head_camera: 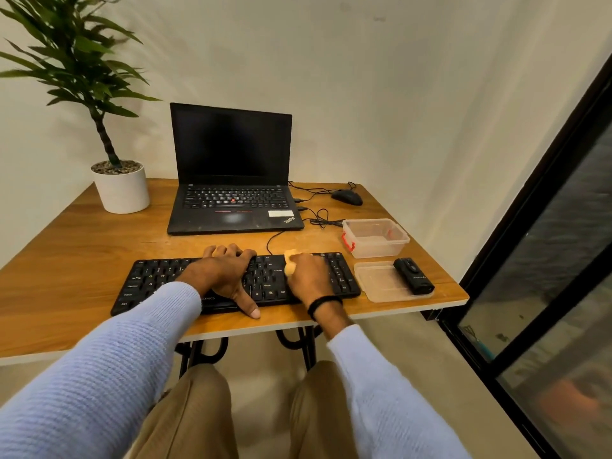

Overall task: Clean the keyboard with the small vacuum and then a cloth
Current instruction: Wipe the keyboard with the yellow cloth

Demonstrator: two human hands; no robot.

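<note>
Head cam pic: black keyboard (159, 279) sits flat near the front edge of a wooden table (66, 253), and both hands are on it. Left hand (228, 273) lies across the middle of the kb, fingers curled over its far edge and thumb stretched down past the near edge, so it's basically gripping the board front to back. Right hand (309, 276) is on the right part of the kb, fingers bunched round a small yellow cloth (290, 258) and pressing it onto the keys. Only bits of the cloth poke out by the thumb side, rest is hidden under the hand.

Small black vacuum (414, 276) is just right of the kb, lying on a clear plastic lid (377, 283), nobody touching it. Clear container (376, 238) w/ red clips is behind that lid, to the kb's back right. Open laptop (231, 167), screen dark, sits right behind the kb. Black mouse (347, 197) is further back right, potted plant (122, 190) back left.
</note>
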